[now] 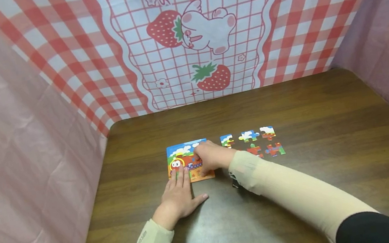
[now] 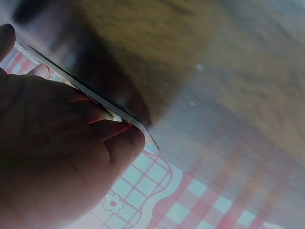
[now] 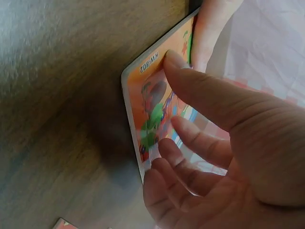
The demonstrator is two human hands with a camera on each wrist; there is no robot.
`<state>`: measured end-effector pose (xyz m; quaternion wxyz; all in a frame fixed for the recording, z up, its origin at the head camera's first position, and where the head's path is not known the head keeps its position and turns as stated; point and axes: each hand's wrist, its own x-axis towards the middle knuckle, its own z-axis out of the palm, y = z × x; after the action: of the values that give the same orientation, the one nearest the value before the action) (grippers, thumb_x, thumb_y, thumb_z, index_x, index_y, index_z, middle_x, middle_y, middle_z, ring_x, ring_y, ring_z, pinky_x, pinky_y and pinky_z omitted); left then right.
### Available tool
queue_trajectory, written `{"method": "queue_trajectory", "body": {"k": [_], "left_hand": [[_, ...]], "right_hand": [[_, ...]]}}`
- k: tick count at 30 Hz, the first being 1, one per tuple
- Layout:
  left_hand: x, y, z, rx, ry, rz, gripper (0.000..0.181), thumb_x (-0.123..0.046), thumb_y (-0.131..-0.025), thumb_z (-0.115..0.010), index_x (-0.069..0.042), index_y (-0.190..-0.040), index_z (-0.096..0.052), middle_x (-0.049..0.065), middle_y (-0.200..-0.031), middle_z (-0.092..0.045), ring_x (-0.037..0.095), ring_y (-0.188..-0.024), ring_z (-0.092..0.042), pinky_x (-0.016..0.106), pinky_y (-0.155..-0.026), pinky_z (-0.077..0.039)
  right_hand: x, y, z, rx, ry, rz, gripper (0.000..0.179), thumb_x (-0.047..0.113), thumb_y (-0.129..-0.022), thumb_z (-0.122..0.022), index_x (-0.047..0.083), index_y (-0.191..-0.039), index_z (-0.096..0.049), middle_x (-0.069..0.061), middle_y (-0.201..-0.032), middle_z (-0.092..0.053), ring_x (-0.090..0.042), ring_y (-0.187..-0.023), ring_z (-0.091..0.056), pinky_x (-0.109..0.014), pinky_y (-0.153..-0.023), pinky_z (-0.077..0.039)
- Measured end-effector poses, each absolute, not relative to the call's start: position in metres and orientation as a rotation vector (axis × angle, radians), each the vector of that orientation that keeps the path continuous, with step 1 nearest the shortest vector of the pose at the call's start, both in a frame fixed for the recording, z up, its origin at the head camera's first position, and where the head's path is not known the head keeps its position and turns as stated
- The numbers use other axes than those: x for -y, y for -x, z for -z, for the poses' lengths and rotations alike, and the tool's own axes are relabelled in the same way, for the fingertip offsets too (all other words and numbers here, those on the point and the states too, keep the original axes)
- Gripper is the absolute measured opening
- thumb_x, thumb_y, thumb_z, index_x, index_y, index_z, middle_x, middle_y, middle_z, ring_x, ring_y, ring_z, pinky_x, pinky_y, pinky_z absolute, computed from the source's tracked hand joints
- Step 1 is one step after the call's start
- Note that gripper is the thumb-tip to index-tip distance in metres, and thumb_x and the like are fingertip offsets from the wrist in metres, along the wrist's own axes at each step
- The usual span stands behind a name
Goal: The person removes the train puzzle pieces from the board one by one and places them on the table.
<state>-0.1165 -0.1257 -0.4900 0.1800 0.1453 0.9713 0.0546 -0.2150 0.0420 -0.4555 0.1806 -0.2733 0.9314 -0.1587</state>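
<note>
A colourful jigsaw board (image 1: 191,176) with an orange lower border and a blue top lies flat on the wooden table. My left hand (image 1: 178,198) rests straight fingers on its lower left part, thumb spread out over the table. Over the right half of the board is my right hand (image 1: 210,156), fingers bent. In the right wrist view, the right thumb (image 3: 200,86) touches the board near the printed "KW-802", and the fingertips (image 3: 155,179) are by its side edge. Nothing shows held between them. The left wrist view shows the board's thin edge (image 2: 90,90) beside the left fingers.
To the right of the board lie several loose jigsaw pieces in two rows, among them a blue and white one (image 1: 249,135) and a red one (image 1: 274,149). The right forearm crosses the table (image 1: 333,129) just below them. A checked strawberry cloth (image 1: 199,52) hangs behind.
</note>
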Motion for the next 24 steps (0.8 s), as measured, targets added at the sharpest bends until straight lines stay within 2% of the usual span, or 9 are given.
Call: {"method": "queue_trajectory", "body": {"k": [3, 4, 7, 10, 18, 22, 24], "left_hand": [[0.127, 0.119, 0.495, -2.756, -0.424, -0.160, 0.107, -0.073, -0.095, -0.047, 0.002, -0.161, -0.010, 0.021, -0.167, -0.004, 0.039, -0.152, -0.005, 0.051, -0.119, -0.016], [0.127, 0.119, 0.496, -2.753, -0.426, -0.157, 0.107, -0.074, -0.095, -0.046, 0.002, -0.161, -0.010, 0.020, -0.167, -0.003, 0.038, -0.152, -0.005, 0.051, -0.119, -0.017], [0.128, 0.119, 0.495, -2.743, -0.428, -0.156, 0.106, -0.074, -0.095, -0.045, 0.000, -0.162, -0.009, 0.019, -0.167, -0.001, 0.038, -0.152, -0.005, 0.052, -0.119, -0.016], [0.128, 0.117, 0.491, -2.743, -0.430, -0.167, 0.104, -0.073, -0.095, -0.046, -0.001, -0.162, -0.011, 0.019, -0.168, -0.001, 0.039, -0.152, -0.005, 0.053, -0.119, -0.016], [0.124, 0.112, 0.483, -2.748, -0.438, -0.187, 0.102, -0.070, -0.097, -0.048, 0.002, -0.161, -0.015, 0.023, -0.167, -0.007, 0.041, -0.152, -0.006, 0.054, -0.119, -0.016], [0.122, 0.112, 0.480, -2.751, -0.421, -0.206, 0.101, -0.067, -0.096, -0.053, 0.003, -0.161, -0.018, 0.023, -0.166, -0.010, 0.041, -0.151, -0.008, 0.054, -0.118, -0.018], [0.122, 0.112, 0.478, -2.737, -0.407, -0.177, 0.101, -0.067, -0.097, -0.051, 0.001, -0.161, -0.015, 0.022, -0.167, -0.007, 0.041, -0.152, -0.006, 0.053, -0.119, -0.017]], "right_hand": [[-0.042, 0.215, 0.455, -2.649, 0.756, 0.452, 0.042, 0.024, -0.070, -0.097, 0.008, -0.099, -0.071, 0.002, -0.089, -0.063, -0.020, -0.089, -0.055, -0.036, -0.084, -0.047], [-0.042, 0.215, 0.455, -2.649, 0.746, 0.453, 0.042, 0.025, -0.070, -0.097, 0.007, -0.098, -0.071, 0.001, -0.086, -0.062, -0.019, -0.086, -0.055, -0.035, -0.080, -0.048], [-0.043, 0.216, 0.454, -2.651, 0.726, 0.454, 0.038, 0.026, -0.071, -0.096, 0.007, -0.091, -0.070, 0.001, -0.078, -0.059, -0.017, -0.074, -0.053, -0.032, -0.066, -0.046], [-0.044, 0.216, 0.453, -2.645, 0.725, 0.453, 0.036, 0.026, -0.074, -0.095, 0.008, -0.082, -0.065, 0.000, -0.073, -0.057, -0.016, -0.068, -0.049, -0.031, -0.061, -0.043], [-0.042, 0.218, 0.452, -2.635, 0.723, 0.447, 0.034, 0.026, -0.079, -0.091, 0.008, -0.083, -0.062, 0.000, -0.076, -0.059, -0.017, -0.072, -0.053, -0.032, -0.068, -0.047], [-0.043, 0.217, 0.452, -2.619, 0.701, 0.539, 0.027, 0.017, -0.082, -0.087, 0.005, -0.088, -0.064, -0.001, -0.081, -0.060, -0.017, -0.076, -0.056, -0.031, -0.069, -0.049], [-0.043, 0.217, 0.452, -2.613, 0.714, 0.584, 0.019, 0.011, -0.084, -0.085, 0.006, -0.089, -0.067, 0.000, -0.083, -0.061, -0.016, -0.076, -0.057, -0.030, -0.069, -0.050]]}}
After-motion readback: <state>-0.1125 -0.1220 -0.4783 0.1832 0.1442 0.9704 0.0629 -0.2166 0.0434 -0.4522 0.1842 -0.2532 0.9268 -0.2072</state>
